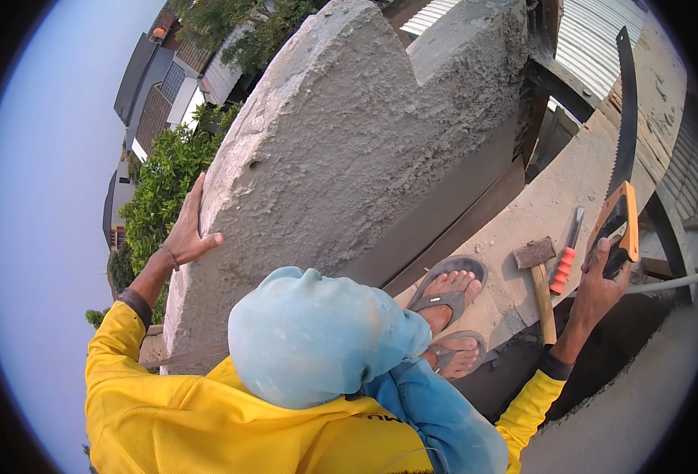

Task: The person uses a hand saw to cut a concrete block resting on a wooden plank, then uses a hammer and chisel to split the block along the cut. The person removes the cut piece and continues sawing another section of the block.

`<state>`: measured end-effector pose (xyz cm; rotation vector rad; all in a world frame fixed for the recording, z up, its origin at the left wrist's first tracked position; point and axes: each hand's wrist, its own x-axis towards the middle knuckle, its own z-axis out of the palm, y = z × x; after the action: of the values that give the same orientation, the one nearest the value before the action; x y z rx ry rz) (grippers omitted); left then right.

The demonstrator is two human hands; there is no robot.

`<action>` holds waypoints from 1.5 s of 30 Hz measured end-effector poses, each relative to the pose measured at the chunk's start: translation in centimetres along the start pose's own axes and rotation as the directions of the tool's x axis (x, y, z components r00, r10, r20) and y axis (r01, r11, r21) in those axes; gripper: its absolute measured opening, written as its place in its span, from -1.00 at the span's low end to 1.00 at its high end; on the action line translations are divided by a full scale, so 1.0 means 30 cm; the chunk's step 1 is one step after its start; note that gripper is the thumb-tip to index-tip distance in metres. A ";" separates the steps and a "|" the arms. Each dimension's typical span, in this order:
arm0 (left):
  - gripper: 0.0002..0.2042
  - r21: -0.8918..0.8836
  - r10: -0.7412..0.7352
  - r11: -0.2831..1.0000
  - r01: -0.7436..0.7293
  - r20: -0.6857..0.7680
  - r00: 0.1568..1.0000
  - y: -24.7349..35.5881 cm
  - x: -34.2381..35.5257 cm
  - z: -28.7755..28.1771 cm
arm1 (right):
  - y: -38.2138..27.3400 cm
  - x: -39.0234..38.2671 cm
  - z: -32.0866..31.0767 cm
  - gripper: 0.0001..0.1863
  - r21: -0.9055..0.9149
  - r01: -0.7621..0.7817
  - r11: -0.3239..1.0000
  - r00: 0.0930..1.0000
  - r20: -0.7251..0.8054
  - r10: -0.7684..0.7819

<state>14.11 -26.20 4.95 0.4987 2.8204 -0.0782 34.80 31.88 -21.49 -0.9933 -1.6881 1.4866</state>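
My right hand (603,291) is closed round the orange and black handle of a handsaw (624,118), whose dark toothed blade points up and away. Fingers spread, my left hand (185,229) rests on the edge of a rough grey concrete wall (309,158), thumb on its near face. A hammer (535,254) with a wooden handle lies on the plank just left of the saw. Between hammer and saw lies a chisel (563,268) with a red handle.
My sandalled feet (448,292) stand on a wooden plank (515,221) beside the wall. My bent legs in blue trousers (317,332) fill the middle. Corrugated roofing (602,39) lies beyond the plank. Trees (167,178) and houses show far below at left.
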 end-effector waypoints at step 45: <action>0.26 -0.027 -0.138 0.990 0.135 -0.228 0.964 -0.626 -0.712 0.291 | -0.455 -0.395 0.342 -0.67 -0.199 0.814 0.546 0.559 0.012 -0.829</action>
<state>29.20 -51.74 2.59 0.3286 3.0774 -0.0342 30.15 15.74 -9.25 -0.2034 -1.8534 0.6363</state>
